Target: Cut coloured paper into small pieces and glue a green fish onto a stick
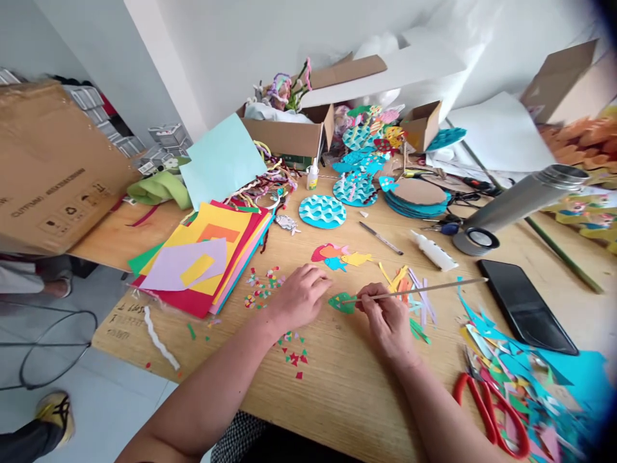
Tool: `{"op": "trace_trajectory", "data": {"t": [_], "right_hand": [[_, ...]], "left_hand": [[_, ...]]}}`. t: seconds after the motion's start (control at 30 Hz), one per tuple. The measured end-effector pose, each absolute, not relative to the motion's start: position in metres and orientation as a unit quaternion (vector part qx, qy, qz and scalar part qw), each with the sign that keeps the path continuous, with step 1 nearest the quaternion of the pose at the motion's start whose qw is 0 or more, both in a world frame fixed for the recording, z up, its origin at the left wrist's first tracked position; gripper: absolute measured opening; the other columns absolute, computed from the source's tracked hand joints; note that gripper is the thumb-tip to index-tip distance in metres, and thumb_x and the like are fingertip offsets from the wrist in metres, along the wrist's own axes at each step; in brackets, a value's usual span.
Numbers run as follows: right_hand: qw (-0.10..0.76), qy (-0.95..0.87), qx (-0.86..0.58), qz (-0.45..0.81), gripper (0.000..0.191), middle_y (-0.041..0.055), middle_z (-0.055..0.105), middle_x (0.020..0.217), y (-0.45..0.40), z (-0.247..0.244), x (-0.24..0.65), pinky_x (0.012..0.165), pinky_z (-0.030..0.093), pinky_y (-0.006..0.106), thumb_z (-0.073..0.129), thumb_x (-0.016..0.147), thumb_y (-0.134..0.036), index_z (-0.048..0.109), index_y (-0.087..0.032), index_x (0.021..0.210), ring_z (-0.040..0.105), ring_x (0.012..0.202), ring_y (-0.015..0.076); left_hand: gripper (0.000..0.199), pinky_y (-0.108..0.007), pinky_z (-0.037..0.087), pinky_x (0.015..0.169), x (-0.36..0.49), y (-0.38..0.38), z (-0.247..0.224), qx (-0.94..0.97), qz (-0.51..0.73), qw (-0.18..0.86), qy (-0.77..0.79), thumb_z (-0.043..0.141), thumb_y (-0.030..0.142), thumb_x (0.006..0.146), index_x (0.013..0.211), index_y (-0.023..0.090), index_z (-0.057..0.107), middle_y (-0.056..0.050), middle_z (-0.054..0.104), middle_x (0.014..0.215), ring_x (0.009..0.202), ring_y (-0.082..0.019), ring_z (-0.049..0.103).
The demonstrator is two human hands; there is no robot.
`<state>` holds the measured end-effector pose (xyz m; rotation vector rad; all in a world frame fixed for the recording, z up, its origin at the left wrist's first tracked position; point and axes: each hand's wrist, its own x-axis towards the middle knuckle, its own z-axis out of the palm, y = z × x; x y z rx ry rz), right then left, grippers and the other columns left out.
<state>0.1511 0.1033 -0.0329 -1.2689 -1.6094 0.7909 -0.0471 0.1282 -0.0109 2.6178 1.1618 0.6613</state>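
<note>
My right hand (pixel 385 318) pinches a thin wooden stick (pixel 429 287) between thumb and fingers. The stick's left end meets a green paper fish (pixel 341 303) that lies on the table and carries small light pieces. Just left of that fish is my left hand (pixel 304 292), its fingers bent and close together; whatever the fingertips hold, if anything, is hidden. Beyond both hands lie red, blue and yellow paper fish (pixel 335 256), partly overlapping. Tiny coloured paper bits (pixel 263 289) are scattered beside my left hand, with more red and green bits (pixel 294 350) nearer me.
Stacked coloured paper (pixel 202 257) lies left. Paper strips (pixel 402 283), a white glue bottle (pixel 434 251), a phone (pixel 525 305) and red-handled scissors (pixel 491 405) are right, near paper scraps (pixel 535 379). A steel flask (pixel 525 196) and wavy blue discs (pixel 322 212) stand farther back.
</note>
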Motion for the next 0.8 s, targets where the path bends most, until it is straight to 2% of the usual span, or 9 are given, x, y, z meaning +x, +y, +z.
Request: {"op": "trace_trajectory", "data": {"t": [0.17,0.3,0.4,0.5,0.63,0.8], "right_hand": [[0.461,-0.662,-0.488,0.334,0.019,0.0018,0.055,0.070,0.092,-0.025,0.138,0.056,0.048,0.026,0.045,0.090,-0.028,0.054,-0.019,0.076,0.056,0.061,0.0145],[0.454,-0.672,-0.464,0.357,0.018,0.0008,0.054,0.069,0.082,-0.019,0.129,0.057,0.046,0.026,0.044,0.091,-0.026,0.054,-0.020,0.077,0.055,0.061,0.0140],[0.435,-0.689,-0.441,0.376,0.018,0.0010,0.054,0.072,0.069,-0.017,0.124,0.058,0.044,0.026,0.042,0.092,-0.023,0.053,-0.020,0.079,0.055,0.063,0.0139],[0.424,-0.713,-0.424,0.365,0.017,0.0001,0.052,0.070,0.051,-0.018,0.124,0.057,0.042,0.026,0.041,0.092,-0.020,0.052,-0.021,0.079,0.052,0.062,0.0137],[0.449,-0.704,-0.442,0.328,0.013,-0.0008,0.051,0.069,0.028,-0.029,0.129,0.056,0.040,0.026,0.040,0.091,-0.015,0.051,-0.022,0.088,0.049,0.061,0.0131],[0.490,-0.678,-0.471,0.282,0.014,-0.0001,0.052,0.072,0.022,-0.047,0.132,0.059,0.041,0.028,0.043,0.091,-0.014,0.053,-0.022,0.096,0.050,0.063,0.0135]], "left_hand": [[0.026,-0.040,0.044,0.092,-0.053,0.133,-0.014,0.842,0.300,0.081,0.440,0.049,0.015,0.087,0.112,0.017,0.052,-0.008,0.057,0.109,0.103,-0.022,0.050],[0.004,-0.036,0.046,0.086,-0.057,0.137,-0.014,0.819,0.339,0.065,0.459,0.050,0.019,0.088,0.090,0.017,0.053,-0.007,0.056,0.099,0.097,-0.021,0.051],[0.010,-0.034,0.045,0.082,-0.059,0.139,-0.014,0.815,0.348,0.049,0.460,0.049,0.016,0.088,0.079,0.018,0.051,-0.006,0.057,0.091,0.091,-0.019,0.051],[0.012,-0.034,0.045,0.080,-0.061,0.140,-0.013,0.817,0.347,0.036,0.459,0.047,0.018,0.090,0.079,0.018,0.052,-0.005,0.058,0.087,0.087,-0.019,0.051],[0.016,-0.034,0.045,0.079,-0.063,0.139,-0.011,0.815,0.355,0.016,0.457,0.043,0.020,0.092,0.081,0.018,0.054,-0.005,0.059,0.086,0.084,-0.019,0.051],[0.012,-0.035,0.044,0.079,-0.062,0.138,-0.011,0.823,0.355,0.008,0.443,0.048,0.026,0.091,0.084,0.018,0.054,-0.006,0.059,0.088,0.085,-0.020,0.051]]}}
